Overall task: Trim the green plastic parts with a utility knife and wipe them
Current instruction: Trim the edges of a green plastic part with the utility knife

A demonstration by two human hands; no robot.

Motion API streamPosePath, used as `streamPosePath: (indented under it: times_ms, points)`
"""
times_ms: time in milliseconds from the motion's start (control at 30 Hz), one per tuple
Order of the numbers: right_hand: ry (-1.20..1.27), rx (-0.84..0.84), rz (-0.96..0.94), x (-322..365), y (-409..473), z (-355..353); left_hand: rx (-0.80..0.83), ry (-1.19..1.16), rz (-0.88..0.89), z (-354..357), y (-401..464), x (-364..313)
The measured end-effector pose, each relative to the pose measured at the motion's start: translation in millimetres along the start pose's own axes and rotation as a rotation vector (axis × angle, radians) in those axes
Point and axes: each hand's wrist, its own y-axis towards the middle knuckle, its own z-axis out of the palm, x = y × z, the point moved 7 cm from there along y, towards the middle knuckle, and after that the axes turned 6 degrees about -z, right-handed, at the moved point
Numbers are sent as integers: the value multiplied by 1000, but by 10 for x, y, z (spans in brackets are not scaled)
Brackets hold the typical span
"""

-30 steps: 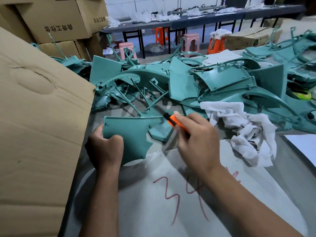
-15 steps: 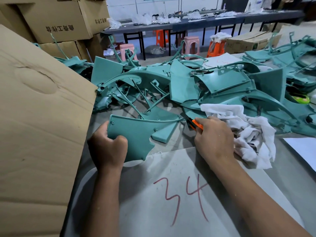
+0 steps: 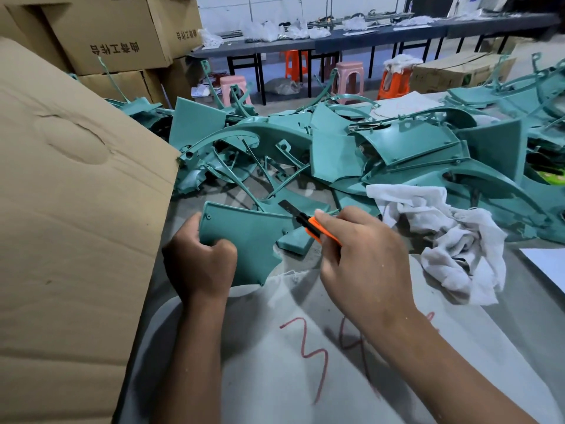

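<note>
Here the right hand (image 3: 363, 258) grips the utility knife (image 3: 308, 223), blade toward the top edge of the green part (image 3: 244, 237); left hand (image 3: 198, 264) fingers clamp its left end.

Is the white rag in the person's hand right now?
No, the white rag lies on the table, while the right hand holds the orange knife.
</note>
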Motion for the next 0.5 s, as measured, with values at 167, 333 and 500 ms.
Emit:
streamPosePath:
  times_ms: [167, 333, 500]
  points:
    - [244, -67, -8, -21, -2, 52, 0, -36, -32, -12, 12, 61]
    - [88, -128, 157, -395, 12, 127, 104, -114, -136, 87, 39, 179]
    - [38, -100, 251, -599, 5, 257, 437, -386, -204, 228, 62, 270]
